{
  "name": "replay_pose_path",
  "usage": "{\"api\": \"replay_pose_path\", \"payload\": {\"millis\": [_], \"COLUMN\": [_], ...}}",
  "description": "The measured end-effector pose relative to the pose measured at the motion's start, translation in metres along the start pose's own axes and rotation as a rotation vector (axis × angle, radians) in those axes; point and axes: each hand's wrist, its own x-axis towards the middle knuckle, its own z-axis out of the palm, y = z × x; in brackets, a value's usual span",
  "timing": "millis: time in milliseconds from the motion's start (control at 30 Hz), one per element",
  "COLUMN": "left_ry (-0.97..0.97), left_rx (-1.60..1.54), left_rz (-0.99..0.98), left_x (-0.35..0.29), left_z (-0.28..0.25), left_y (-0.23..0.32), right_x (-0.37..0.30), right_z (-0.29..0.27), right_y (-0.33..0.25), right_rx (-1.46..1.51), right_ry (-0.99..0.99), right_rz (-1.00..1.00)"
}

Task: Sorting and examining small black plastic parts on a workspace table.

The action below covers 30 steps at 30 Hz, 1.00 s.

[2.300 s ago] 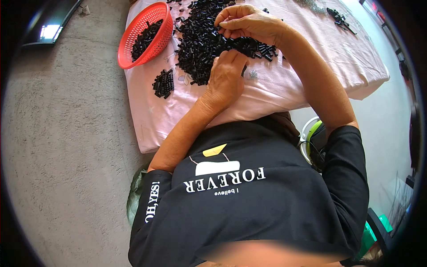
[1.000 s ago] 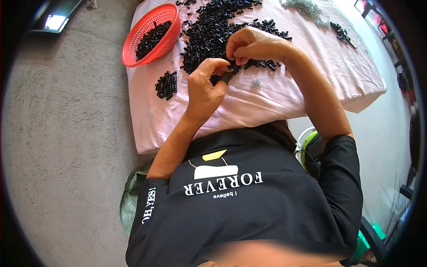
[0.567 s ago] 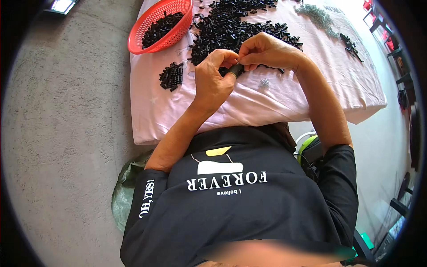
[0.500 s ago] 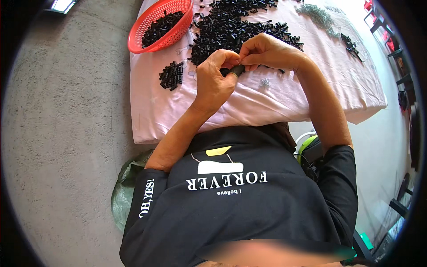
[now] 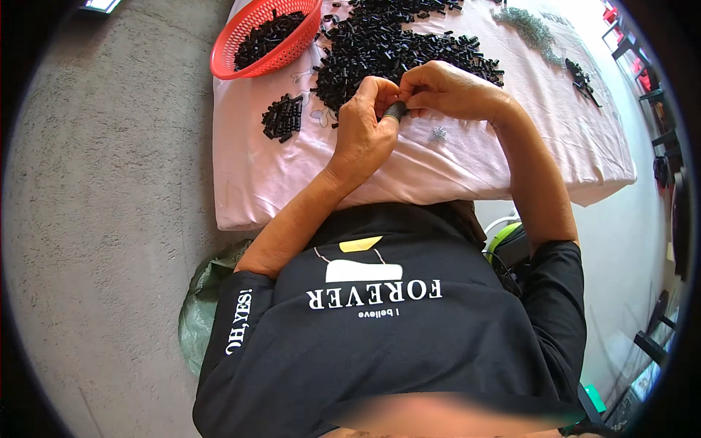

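My left hand (image 5: 365,130) is closed in a pinch above the near edge of a large heap of small black tubular pieces (image 5: 372,62). A dark cover (image 5: 395,111) wraps its thumb tip. Fingertip to fingertip with it, my right hand (image 5: 454,93) also pinches. Whatever sits between the fingers is too small and hidden to name. Just below my right hand, a little cluster of tiny clear or silvery bits (image 5: 437,134) lies on the pink cloth (image 5: 467,164). Left of my left hand rests a small pile of black pieces in rough rows (image 5: 282,118).
A red plastic basket (image 5: 292,55) holding more black pieces stands at the far left. At the far right lie a spread pile of small silvery bits (image 5: 531,31) and a few black pieces (image 5: 582,80). Beside my left elbow, a green bag (image 5: 198,321) sits on the concrete floor (image 5: 117,219).
Both hands stay together, and my left hand has shifted slightly right and turned a little. The view has moved slightly. The piles and basket look the same.
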Motion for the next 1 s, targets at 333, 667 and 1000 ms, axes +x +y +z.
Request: {"api": "replay_pose_path", "payload": {"millis": [333,667,1000], "left_ry": [0.029,0.029,0.074], "left_rx": [0.004,0.027,-0.112], "left_rz": [0.065,0.018,0.101], "left_x": [-0.003,-0.008,-0.005], "left_z": [0.013,0.008,0.003], "left_y": [-0.004,-0.003,-0.006], "right_x": [-0.008,-0.015,-0.007], "right_z": [0.001,-0.003,-0.02], "right_y": [-0.007,-0.011,0.003], "right_rx": [-0.226,-0.304,0.216], "right_ry": [0.039,0.005,0.044], "right_rz": [-0.037,-0.019,-0.064]}}
